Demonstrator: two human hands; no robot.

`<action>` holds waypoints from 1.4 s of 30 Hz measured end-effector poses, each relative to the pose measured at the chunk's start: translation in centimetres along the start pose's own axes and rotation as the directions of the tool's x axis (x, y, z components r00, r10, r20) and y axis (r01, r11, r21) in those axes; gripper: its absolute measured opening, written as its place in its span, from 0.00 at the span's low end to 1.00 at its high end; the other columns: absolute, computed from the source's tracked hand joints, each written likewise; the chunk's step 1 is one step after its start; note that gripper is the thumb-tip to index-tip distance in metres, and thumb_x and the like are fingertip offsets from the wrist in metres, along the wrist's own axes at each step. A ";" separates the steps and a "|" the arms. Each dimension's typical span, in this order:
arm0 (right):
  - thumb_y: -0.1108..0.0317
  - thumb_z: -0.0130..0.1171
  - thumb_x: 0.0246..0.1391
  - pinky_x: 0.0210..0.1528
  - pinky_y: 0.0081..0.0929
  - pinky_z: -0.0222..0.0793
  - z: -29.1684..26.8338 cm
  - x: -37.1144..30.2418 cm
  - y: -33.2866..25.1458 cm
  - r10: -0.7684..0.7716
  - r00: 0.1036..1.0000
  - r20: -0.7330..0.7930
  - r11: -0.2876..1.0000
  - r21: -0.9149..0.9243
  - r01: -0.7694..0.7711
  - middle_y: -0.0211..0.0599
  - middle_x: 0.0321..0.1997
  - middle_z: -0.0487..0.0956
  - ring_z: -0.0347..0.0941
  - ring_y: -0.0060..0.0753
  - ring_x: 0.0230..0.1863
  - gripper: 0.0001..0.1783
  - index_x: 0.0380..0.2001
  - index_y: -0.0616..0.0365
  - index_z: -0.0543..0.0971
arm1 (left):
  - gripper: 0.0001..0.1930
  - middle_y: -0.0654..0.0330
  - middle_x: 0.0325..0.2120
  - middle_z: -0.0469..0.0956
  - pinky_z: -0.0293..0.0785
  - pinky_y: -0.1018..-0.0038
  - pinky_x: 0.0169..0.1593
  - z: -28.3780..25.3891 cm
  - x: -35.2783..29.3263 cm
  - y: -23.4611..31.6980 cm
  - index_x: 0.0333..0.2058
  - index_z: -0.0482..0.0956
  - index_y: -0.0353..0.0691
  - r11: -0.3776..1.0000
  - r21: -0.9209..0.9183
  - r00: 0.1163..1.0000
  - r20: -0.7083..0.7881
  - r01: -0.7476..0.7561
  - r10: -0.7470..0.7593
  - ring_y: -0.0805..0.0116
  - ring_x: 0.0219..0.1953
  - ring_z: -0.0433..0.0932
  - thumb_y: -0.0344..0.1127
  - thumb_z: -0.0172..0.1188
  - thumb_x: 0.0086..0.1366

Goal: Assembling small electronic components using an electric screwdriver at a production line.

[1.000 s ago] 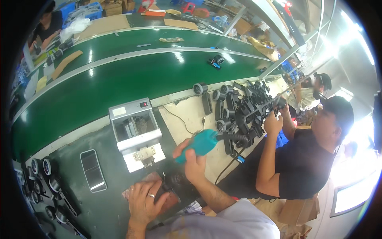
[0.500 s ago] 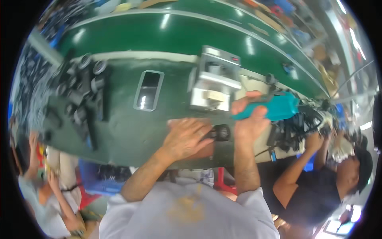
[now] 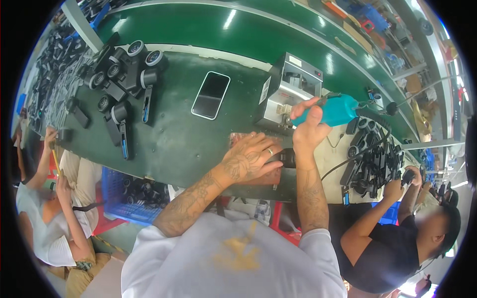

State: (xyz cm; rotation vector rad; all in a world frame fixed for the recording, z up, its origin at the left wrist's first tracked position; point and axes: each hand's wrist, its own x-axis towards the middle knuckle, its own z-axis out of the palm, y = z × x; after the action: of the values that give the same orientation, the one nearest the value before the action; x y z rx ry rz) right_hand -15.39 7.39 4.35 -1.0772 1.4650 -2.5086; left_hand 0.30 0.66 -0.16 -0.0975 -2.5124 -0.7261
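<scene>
A: Clock centred on the left grip. First entry?

B: Left grip (image 3: 248, 158), bare hand, one silver-coloured ring (image 3: 270, 151). Palm down, fingers stretched out, thumb spread toward 3 o'clock. Whether it pinches anything underneath, cannot tell.

A: Articles at that hand?

B: Flat reddish-brown pad (image 3: 271, 179), one, lying on the dark green surface (image 3: 164, 144), showing past the hand's edges. Black part with a rounded end (image 3: 287, 157), one, at 3 o'clock, just beside the fingers, partly covered.

A: Right grip?

B: Right grip (image 3: 312, 124), bare hand, at 2 o'clock. Wrapped round a smooth teal handheld tool (image 3: 340, 110), one, thumb along its near side; the tool is raised off the surface, its wider end toward 3 o'clock.

A: Remaining stock?

B: Grey metal box-shaped machine (image 3: 284, 92), at 1 o'clock, near the right hand. White-rimmed phone (image 3: 211, 95), dark screen, at 11 o'clock. Black parts with round, lens-like ends, two heaps: left heap (image 3: 131, 77) at 10 o'clock, right heap (image 3: 370, 159) at 3. Blue plastic crate (image 3: 112, 191), below the surface at 8 o'clock, dark pieces inside. Black-shirted co-worker (image 3: 385, 256), at 4 o'clock.
</scene>
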 end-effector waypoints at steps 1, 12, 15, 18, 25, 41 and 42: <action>0.53 0.63 0.65 0.29 0.27 0.70 0.0 0.0 -0.1 0.001 1.000 -0.003 1.000 -0.001 -0.001 0.35 0.26 0.75 0.73 0.29 0.25 0.22 0.41 0.65 0.74 | 0.23 0.62 0.45 0.79 0.72 0.60 0.55 0.0 0.0 0.0 0.53 0.79 0.44 1.000 -0.001 1.000 0.003 -0.001 0.001 0.59 0.48 0.75 0.50 0.64 0.65; 0.42 0.62 0.62 0.27 0.26 0.68 -1.7 -3.6 -4.8 0.168 0.983 -0.075 0.982 -0.070 -0.173 0.34 0.22 0.74 0.71 0.28 0.24 0.33 0.45 0.68 0.73 | 0.23 0.60 0.43 0.79 0.72 0.59 0.55 0.2 0.1 0.0 0.53 0.80 0.45 0.999 0.006 0.999 0.011 0.037 -0.037 0.58 0.47 0.76 0.51 0.65 0.64; 0.42 0.62 0.62 0.27 0.26 0.68 -2.0 -4.2 -5.3 0.176 0.984 -0.037 0.981 -0.073 -0.178 0.35 0.23 0.74 0.71 0.29 0.24 0.34 0.46 0.69 0.73 | 0.24 0.59 0.44 0.79 0.72 0.58 0.56 0.2 0.0 -0.1 0.52 0.80 0.45 0.999 0.016 0.999 0.021 0.042 -0.043 0.57 0.48 0.76 0.52 0.65 0.64; 0.42 0.62 0.63 0.28 0.27 0.68 -2.2 -4.3 -5.1 0.163 0.986 -0.036 0.984 -0.072 -0.165 0.35 0.24 0.74 0.72 0.30 0.25 0.34 0.46 0.69 0.73 | 0.23 0.59 0.44 0.79 0.72 0.58 0.56 0.0 0.2 0.0 0.52 0.80 0.44 0.999 0.002 0.998 0.046 0.044 -0.044 0.57 0.49 0.75 0.52 0.66 0.63; 0.45 0.63 0.63 0.29 0.28 0.69 -2.3 -4.6 -4.4 0.174 0.984 -0.033 0.983 -0.053 -0.176 0.35 0.24 0.74 0.72 0.30 0.25 0.31 0.44 0.68 0.72 | 0.23 0.58 0.45 0.79 0.71 0.58 0.57 0.0 0.2 0.1 0.51 0.81 0.44 0.999 0.000 0.998 0.045 0.049 -0.049 0.57 0.49 0.75 0.52 0.65 0.64; 0.49 0.59 0.67 0.28 0.25 0.68 -1.8 -3.9 -4.3 0.269 0.963 -0.029 0.953 -0.135 -0.270 0.34 0.23 0.73 0.71 0.27 0.24 0.24 0.42 0.64 0.73 | 0.24 0.56 0.51 0.76 0.66 0.53 0.64 0.1 0.1 -0.1 0.57 0.75 0.44 0.997 0.018 0.986 0.149 0.075 -0.076 0.52 0.56 0.72 0.52 0.57 0.70; 0.49 0.59 0.67 0.28 0.25 0.68 -1.6 -3.4 -4.4 0.264 0.964 -0.023 0.955 -0.133 -0.265 0.34 0.23 0.73 0.71 0.27 0.24 0.24 0.42 0.64 0.73 | 0.24 0.55 0.51 0.76 0.65 0.52 0.64 0.1 0.1 -0.1 0.57 0.75 0.44 0.997 -0.004 0.984 0.160 0.082 -0.081 0.52 0.56 0.72 0.51 0.58 0.70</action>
State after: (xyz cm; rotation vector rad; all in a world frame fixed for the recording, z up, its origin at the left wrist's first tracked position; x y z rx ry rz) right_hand -12.46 12.21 5.45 -0.8245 1.6759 -2.2593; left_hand 0.16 0.62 -0.23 -0.0587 -2.6789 -0.7927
